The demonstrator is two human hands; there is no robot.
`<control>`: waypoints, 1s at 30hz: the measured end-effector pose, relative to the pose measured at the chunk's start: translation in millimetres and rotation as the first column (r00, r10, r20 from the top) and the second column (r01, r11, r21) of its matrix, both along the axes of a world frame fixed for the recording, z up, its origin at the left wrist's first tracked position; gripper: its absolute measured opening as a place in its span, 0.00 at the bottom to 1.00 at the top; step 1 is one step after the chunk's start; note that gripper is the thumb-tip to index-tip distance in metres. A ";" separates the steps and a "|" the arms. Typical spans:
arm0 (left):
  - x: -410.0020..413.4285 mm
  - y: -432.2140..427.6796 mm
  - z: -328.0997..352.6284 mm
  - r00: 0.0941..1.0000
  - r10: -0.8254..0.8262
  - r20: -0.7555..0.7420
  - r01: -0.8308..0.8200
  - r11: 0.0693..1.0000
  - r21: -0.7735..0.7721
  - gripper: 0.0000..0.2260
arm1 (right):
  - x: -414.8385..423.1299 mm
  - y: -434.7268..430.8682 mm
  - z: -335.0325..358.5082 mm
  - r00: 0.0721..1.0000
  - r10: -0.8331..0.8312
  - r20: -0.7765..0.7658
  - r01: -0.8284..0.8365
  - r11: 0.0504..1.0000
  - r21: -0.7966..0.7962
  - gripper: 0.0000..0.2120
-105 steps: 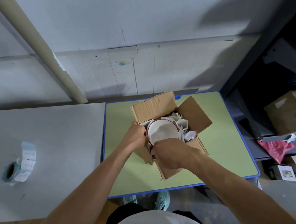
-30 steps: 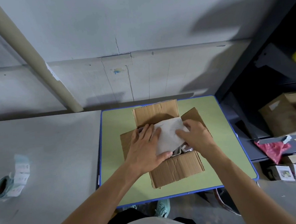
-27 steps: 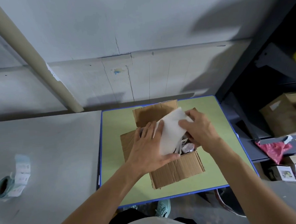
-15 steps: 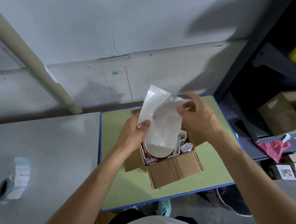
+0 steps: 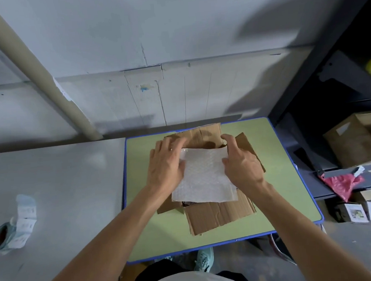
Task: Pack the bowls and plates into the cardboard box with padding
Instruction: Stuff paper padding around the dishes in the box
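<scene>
An open cardboard box [image 5: 217, 214] stands on the green table [image 5: 281, 199] with its flaps spread outward. A white sheet of bubble wrap [image 5: 204, 178] lies flat across the box opening and hides the bowls and plates inside. My left hand [image 5: 165, 165] holds the sheet's left edge, fingers reaching to its far left corner. My right hand [image 5: 241, 163] holds the sheet's right edge, thumb on top of it.
A grey table [image 5: 63, 180] adjoins on the left with a tape roll and labels [image 5: 11, 224] near its left edge. Dark shelving [image 5: 329, 88] stands at the right, with a brown box [image 5: 358, 138], a red bag [image 5: 343, 185] and small cartons [image 5: 358, 212] on the floor.
Half a second ago both hands held the bubble wrap up above the box and a plate showed inside. Now the sheet lies down flat over the opening, covering the contents.
</scene>
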State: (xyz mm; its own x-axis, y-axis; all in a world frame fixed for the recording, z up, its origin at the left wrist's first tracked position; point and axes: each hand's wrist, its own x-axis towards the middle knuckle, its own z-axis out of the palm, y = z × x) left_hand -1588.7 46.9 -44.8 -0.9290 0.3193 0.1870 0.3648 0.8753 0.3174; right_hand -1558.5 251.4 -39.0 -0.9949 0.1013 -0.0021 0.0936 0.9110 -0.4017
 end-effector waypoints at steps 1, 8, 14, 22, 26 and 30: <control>6.2 -0.5 -3.3 0.999 -0.023 -0.043 0.021 0.999 -0.033 0.27 | -2.2 -0.9 -2.2 1.000 0.018 -0.008 -0.017 0.999 0.042 0.29; 42.6 7.9 -30.9 0.987 -0.100 0.128 0.134 0.944 -0.300 0.30 | -7.2 -7.8 -9.7 0.996 0.069 -0.060 -0.054 0.974 0.221 0.16; 46.4 19.6 -21.0 0.991 -0.058 0.120 0.103 0.907 -0.409 0.35 | 17.9 -14.2 -21.4 0.934 0.357 -0.020 -0.327 0.875 0.357 0.19; 32.2 26.0 -14.5 0.961 -0.046 0.272 0.167 0.881 -0.443 0.48 | 10.2 -3.3 -27.1 0.884 0.410 0.223 -0.464 0.821 0.333 0.44; 21.0 28.0 -14.1 0.940 -0.050 0.336 0.185 0.905 -0.382 0.51 | 7.0 -4.2 -24.7 0.882 0.419 0.216 -0.466 0.840 0.277 0.46; 20.4 21.8 -9.3 0.938 -0.043 0.345 0.187 0.898 -0.397 0.47 | 1.8 -0.7 -14.2 0.860 0.449 0.243 -0.507 0.804 0.310 0.48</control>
State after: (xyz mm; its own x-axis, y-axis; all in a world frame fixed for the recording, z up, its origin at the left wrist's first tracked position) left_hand -1568.3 68.7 -54.1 -0.8662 0.4082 -0.2881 0.4127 0.9096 0.0479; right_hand -1556.7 250.6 -53.1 -0.9069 -0.3641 -0.2121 -0.3589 0.9312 -0.0638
